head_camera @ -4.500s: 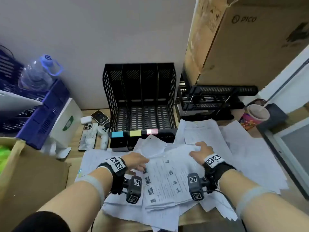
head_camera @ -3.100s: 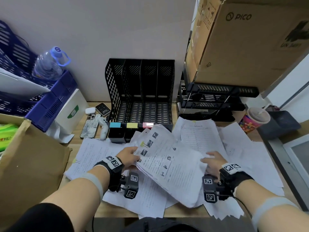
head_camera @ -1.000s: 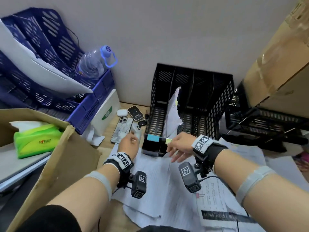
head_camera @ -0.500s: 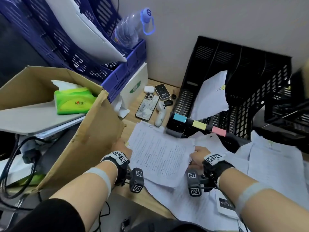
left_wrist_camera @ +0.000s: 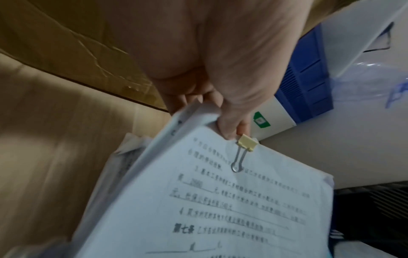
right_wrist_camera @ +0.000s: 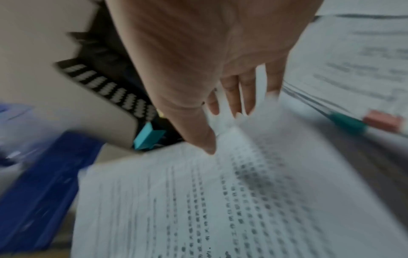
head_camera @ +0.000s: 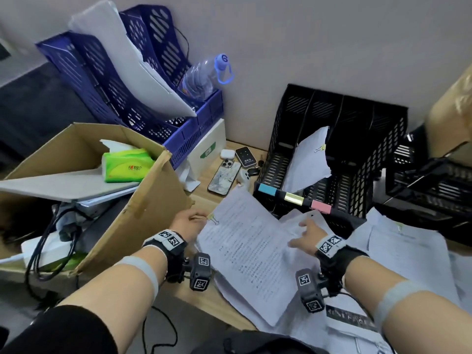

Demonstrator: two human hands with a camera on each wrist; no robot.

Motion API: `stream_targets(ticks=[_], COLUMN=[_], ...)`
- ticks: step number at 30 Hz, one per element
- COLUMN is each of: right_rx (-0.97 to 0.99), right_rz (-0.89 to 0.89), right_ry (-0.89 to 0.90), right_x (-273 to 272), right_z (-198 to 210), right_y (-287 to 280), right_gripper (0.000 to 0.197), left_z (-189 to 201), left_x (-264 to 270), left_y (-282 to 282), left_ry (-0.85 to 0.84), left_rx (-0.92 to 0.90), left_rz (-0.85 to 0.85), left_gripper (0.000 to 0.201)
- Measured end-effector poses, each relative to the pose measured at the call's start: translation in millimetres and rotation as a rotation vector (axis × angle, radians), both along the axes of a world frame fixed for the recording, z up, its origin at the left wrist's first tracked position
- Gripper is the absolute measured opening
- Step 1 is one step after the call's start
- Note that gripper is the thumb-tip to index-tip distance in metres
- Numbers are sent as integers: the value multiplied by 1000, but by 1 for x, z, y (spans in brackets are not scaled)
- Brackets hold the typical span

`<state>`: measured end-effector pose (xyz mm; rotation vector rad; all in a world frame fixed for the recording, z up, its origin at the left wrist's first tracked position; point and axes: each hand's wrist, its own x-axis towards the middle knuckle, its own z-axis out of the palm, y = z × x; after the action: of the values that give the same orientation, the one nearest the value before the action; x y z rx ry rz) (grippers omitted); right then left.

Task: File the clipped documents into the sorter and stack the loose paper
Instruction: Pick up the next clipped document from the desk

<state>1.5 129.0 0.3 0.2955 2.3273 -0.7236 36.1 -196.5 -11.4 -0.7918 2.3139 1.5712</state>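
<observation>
A clipped document (head_camera: 250, 254) with a yellow binder clip (head_camera: 213, 219) lies tilted over the loose sheets on the desk. My left hand (head_camera: 196, 217) pinches its top corner next to the clip (left_wrist_camera: 247, 144), thumb on top. My right hand (head_camera: 306, 226) is at the document's right edge with straight, spread fingers (right_wrist_camera: 232, 97) and the thumb on the page; that view is blurred. The black sorter (head_camera: 378, 159) stands behind, with blue, yellow and pink labels. One clipped document (head_camera: 306, 162) leans in its second slot.
An open cardboard box (head_camera: 143, 200) with a green tissue pack (head_camera: 127, 167) stands close on my left. Behind it are a blue file rack (head_camera: 122, 98) and a water bottle (head_camera: 204, 77). Phones (head_camera: 224, 176) lie by the sorter. Loose papers (head_camera: 408, 254) cover the right side.
My left hand has raised the clipped document's corner off the desk. My right hand has let its edge go and now has its fingers spread.
</observation>
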Motion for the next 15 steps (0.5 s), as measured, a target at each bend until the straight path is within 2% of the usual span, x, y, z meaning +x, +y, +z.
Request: stream_targets(ticks=[2, 6, 9, 11, 13, 15], right_rx=[-83, -215, -193, -208, -244, -284], right_rz=[36, 83, 45, -69, -180, -263], right_ry=[69, 62, 161, 169, 172, 190], right_x=[1, 9, 19, 29, 38, 45], right_z=[11, 27, 28, 25, 23, 22], right_y=[-1, 8, 31, 49, 66, 79], right_gripper=[84, 42, 28, 27, 26, 26], left_z=[11, 30, 40, 38, 15, 21], left_x=[-1, -6, -11, -13, -20, -16], left_y=[14, 54, 82, 96, 101, 117], left_ry=[27, 74, 57, 15, -35, -86], left_rx=[33, 51, 81, 107, 98, 144], left_rz=[-53, -183, -207, -207, -266, -334], left_gripper=[17, 11, 9, 18, 40, 51])
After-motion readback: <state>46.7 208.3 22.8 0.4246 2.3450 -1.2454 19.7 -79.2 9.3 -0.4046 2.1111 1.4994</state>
